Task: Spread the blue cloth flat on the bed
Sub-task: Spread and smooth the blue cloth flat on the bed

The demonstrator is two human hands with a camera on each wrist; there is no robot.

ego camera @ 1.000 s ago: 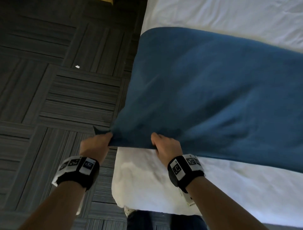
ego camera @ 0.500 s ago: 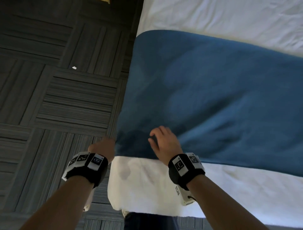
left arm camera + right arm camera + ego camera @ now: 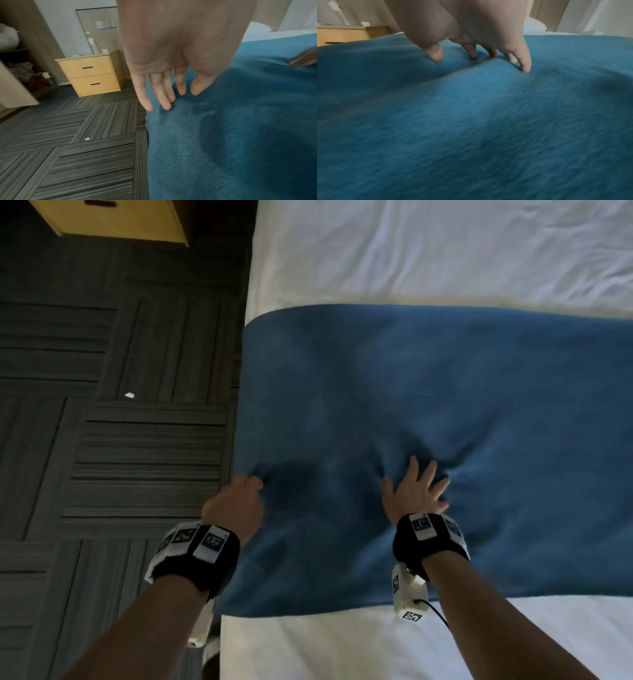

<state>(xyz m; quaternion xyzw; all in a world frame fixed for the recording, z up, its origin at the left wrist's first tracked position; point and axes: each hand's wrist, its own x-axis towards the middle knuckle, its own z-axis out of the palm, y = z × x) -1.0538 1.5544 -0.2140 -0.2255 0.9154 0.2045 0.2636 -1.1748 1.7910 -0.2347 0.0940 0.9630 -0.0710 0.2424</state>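
Observation:
The blue cloth (image 3: pixel 428 405) lies as a wide band across the white bed (image 3: pixel 411 251), its left end draped over the bed's side. My left hand (image 3: pixel 236 498) is at that left end, fingers straight and relaxed over the cloth (image 3: pixel 223 135), holding nothing. My right hand (image 3: pixel 416 489) lies with spread fingers on the cloth, where folds radiate from its fingertips. In the right wrist view the fingers (image 3: pixel 524 63) press into the cloth (image 3: pixel 471 121) and a small ridge rises between them.
Dark striped carpet tiles (image 3: pixel 120 457) cover the floor left of the bed. A yellow wooden nightstand (image 3: pixel 120 220) with two drawers (image 3: pixel 92 75) stands by the wall beyond. A small white scrap (image 3: pixel 129 395) lies on the carpet.
Both hands let go of the cloth's near edge and moved forward onto it. The cloth dropped onto the bed. The right hand has opened flat; the left has opened at the side.

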